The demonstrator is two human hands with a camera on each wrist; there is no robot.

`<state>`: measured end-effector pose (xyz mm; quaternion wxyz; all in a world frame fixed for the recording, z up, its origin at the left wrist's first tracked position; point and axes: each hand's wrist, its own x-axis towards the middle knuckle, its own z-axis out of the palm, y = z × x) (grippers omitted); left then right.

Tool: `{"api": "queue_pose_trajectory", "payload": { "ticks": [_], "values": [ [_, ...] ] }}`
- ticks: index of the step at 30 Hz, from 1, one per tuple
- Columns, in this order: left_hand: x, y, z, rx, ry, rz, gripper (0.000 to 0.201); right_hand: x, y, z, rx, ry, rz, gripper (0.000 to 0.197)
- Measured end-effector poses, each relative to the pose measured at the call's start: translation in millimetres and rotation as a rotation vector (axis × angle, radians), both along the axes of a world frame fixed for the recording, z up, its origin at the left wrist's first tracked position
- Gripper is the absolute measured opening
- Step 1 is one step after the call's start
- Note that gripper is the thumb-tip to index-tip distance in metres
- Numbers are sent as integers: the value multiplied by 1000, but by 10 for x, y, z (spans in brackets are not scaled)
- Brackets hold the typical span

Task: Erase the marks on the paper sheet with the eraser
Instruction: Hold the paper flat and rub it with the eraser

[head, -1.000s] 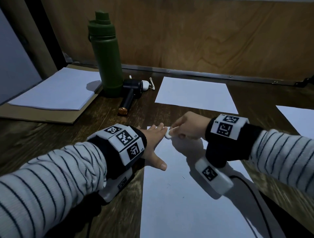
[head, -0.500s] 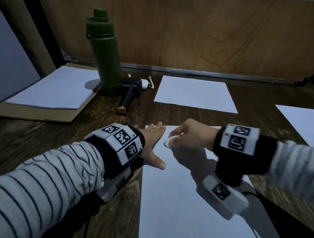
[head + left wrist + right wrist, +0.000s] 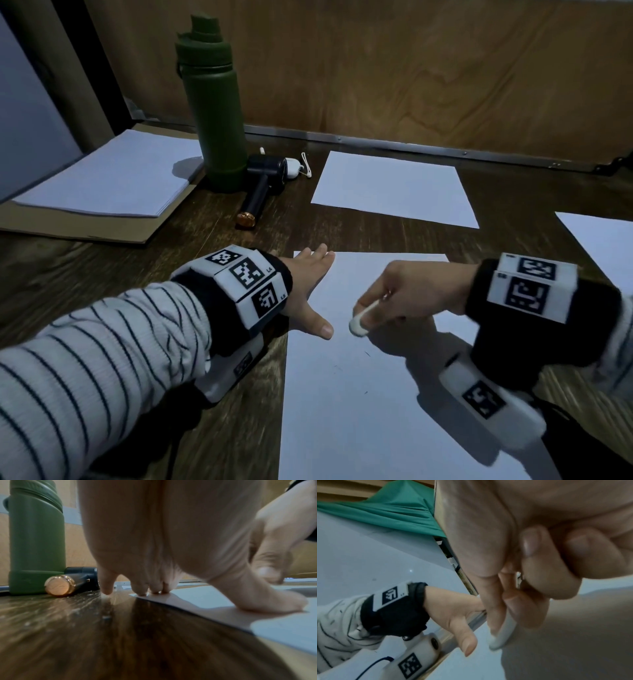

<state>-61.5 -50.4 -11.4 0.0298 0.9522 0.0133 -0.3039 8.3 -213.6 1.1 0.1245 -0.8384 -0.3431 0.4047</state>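
Observation:
A white paper sheet [image 3: 359, 404] lies on the dark wooden table in front of me, with a few faint dark marks [image 3: 367, 354] near its middle. My left hand [image 3: 310, 291] lies flat with straight fingers on the sheet's far left corner, thumb [image 3: 274, 601] pressed on the paper [image 3: 283, 628]. My right hand [image 3: 407, 298] pinches a small white eraser [image 3: 358, 325], whose tip hangs just above or on the sheet, right of the left thumb. In the right wrist view the eraser [image 3: 502, 635] sticks out below my curled fingers.
A green bottle [image 3: 215, 113] stands at the back left beside a black hand-held device [image 3: 262, 186] with a copper end. A paper stack [image 3: 113, 178] on cardboard lies far left. Two other sheets, one [image 3: 394, 188] behind and one [image 3: 603, 243] at right, lie nearby.
My right hand has carried the eraser from the sheet's far edge, near the left fingertips, toward me and down the sheet. The left hand has stayed flat on the corner.

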Motion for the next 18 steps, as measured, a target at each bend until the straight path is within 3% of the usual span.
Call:
{"api": "queue_pose_trajectory", "payload": {
  "ticks": [7,12,18],
  "values": [
    [-22,-10,26,-8,-2,-4,115,283,-160,12,290,35,-434,16],
    [-9,8,11,6,11,-29,112,261,17,20,256,85,-336,18],
    [1,1,27,33,34,-40,113,223,267,-47,265,-62,-293,22]
  ]
}}
